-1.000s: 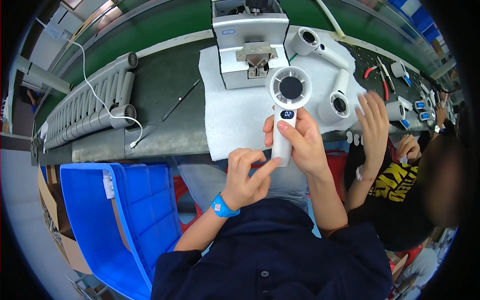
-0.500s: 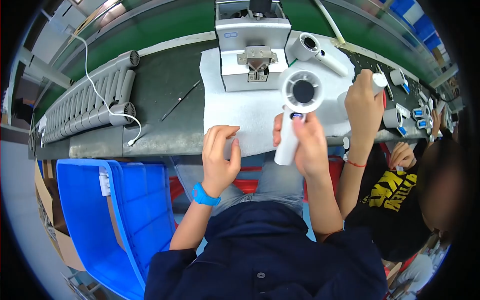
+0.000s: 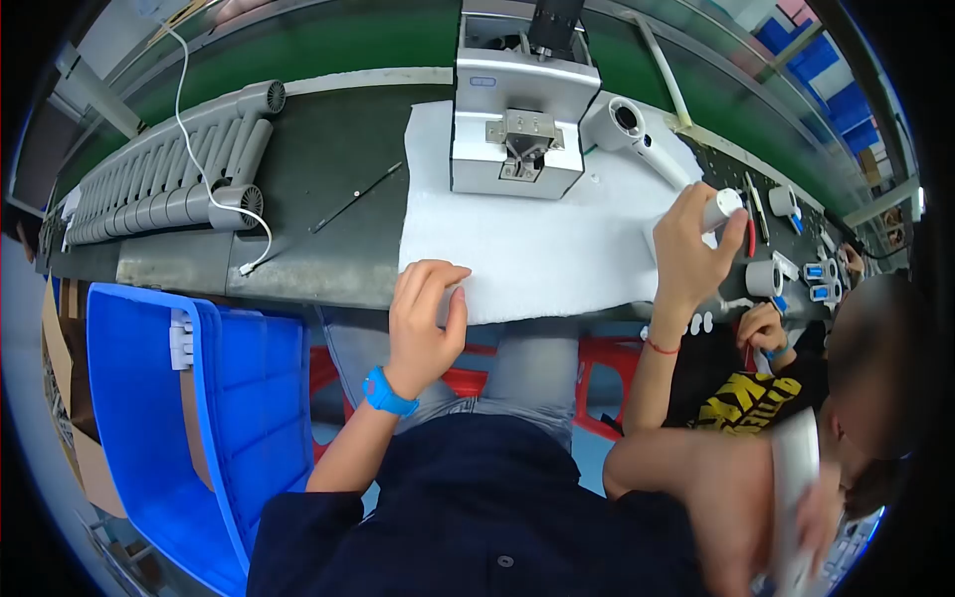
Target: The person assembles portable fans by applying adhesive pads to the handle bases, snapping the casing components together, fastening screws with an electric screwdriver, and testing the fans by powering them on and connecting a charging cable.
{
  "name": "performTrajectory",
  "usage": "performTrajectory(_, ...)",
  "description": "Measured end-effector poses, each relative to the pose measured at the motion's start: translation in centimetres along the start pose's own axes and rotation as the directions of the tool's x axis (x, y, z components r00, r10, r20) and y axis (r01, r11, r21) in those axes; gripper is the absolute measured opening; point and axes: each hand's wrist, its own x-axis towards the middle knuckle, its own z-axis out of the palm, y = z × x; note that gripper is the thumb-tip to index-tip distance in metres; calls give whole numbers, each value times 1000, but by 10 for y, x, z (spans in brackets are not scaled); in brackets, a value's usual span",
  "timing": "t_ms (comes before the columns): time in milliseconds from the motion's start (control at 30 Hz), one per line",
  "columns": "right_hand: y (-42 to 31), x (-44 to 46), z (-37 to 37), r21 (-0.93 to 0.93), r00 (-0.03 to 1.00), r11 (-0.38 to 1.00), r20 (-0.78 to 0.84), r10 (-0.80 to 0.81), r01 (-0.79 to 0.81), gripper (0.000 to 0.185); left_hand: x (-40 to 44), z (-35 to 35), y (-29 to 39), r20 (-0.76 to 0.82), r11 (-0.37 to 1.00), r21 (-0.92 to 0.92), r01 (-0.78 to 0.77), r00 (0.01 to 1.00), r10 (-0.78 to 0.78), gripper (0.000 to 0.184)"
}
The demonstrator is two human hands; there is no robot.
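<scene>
My left hand (image 3: pixel 426 313), with a blue wristband, is at the front edge of the white cloth (image 3: pixel 517 259). Its fingers are curved and apart from the thumb, with nothing visible held. Far to the lower right, my right hand (image 3: pixel 818 512) is closed around a white handheld fan (image 3: pixel 796 488). Both are smeared by motion, and part of the fan runs off the bottom of the view. On the cloth stands a silver press-like fixture (image 3: pixel 522 119) with a metal clamp. A second white handheld fan (image 3: pixel 642 139) lies right of it.
Grey handheld fans (image 3: pixel 169 214) lie in a row at left under a white cable (image 3: pixel 189 149). A thin rod (image 3: pixel 356 197) lies beside the cloth. A blue bin (image 3: pixel 249 398) stands at lower left. A co-worker's hand (image 3: pixel 686 249) holds a white part (image 3: pixel 723 207) over the cloth's right side.
My right hand has swung from above the cloth's front edge to the far lower right with the handheld fan. My left hand has barely moved. The view has shifted slightly.
</scene>
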Motion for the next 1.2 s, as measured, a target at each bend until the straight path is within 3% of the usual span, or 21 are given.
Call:
performTrajectory(167,-2,-8,7,-52,995,998,94,-31,36,56,8,2,-2,-16,999,15,-28,999,29,19)
performTrajectory(300,-3,-37,25,-219,959,963,265,-99,160,54,6,0,1,10,998,42,-43,999,43,17)
performTrajectory(400,-9,-88,55,-357,805,813,554,-212,460,52,-2,-3,4,43,997,65,-29,999,26,15)
performTrajectory(500,-20,-127,73,-293,594,668,755,-278,685,51,1,1,-1,33,997,67,-40,999,38,17)
performTrajectory(1200,-7,-130,66,-530,738,539,602,-305,655,40,0,2,2,71,991,111,-69,996,62,15)
